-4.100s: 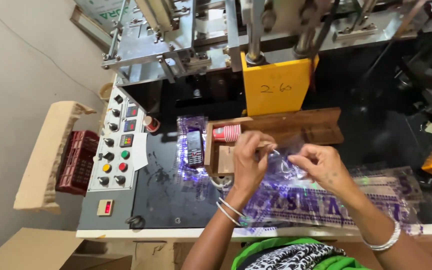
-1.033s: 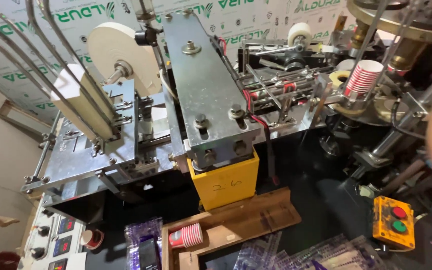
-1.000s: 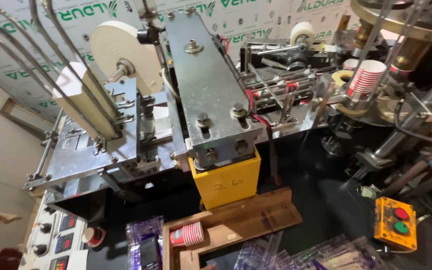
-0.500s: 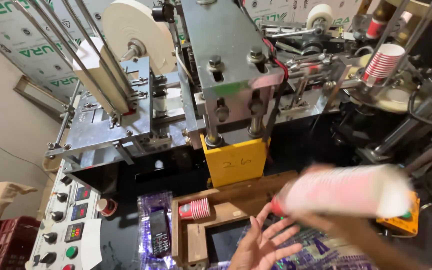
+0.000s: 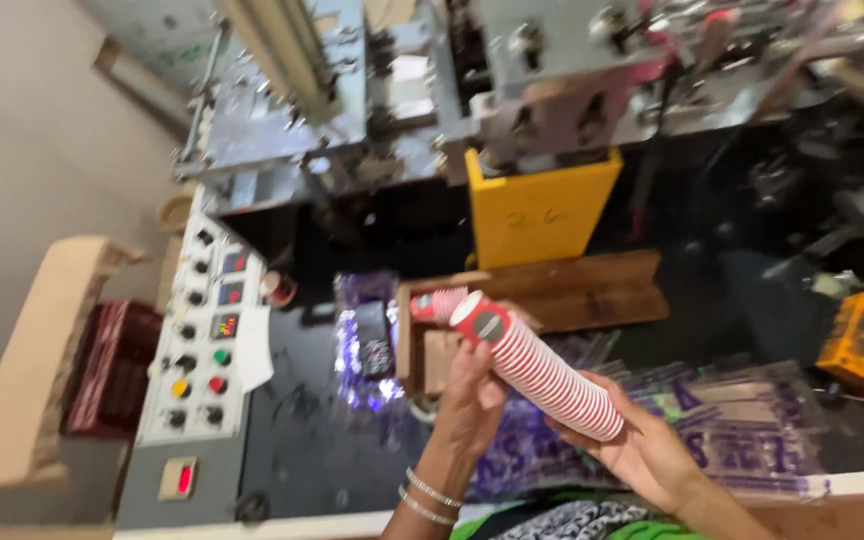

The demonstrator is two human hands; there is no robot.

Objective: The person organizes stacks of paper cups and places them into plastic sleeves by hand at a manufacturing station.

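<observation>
stack of red-striped paper cups (image 5: 542, 375), centre, tilted toward 10 o'clock. left hand (image 5: 472, 400) fingers curl around its top end; right hand (image 5: 642, 450) cradles the base. at 11 o'clock, wooden tray (image 5: 552, 295) holds a single cup (image 5: 434, 303).

Only one view here: head camera, looking steeply down and forward from above my workbench (image 5: 312, 470). Close range; my hands fill lower centre. Machine (image 5: 432, 110) crosses top of frame, control panel (image 5: 202, 350) at left, wall beyond. Frame slightly tilted and motion-blurred.
</observation>
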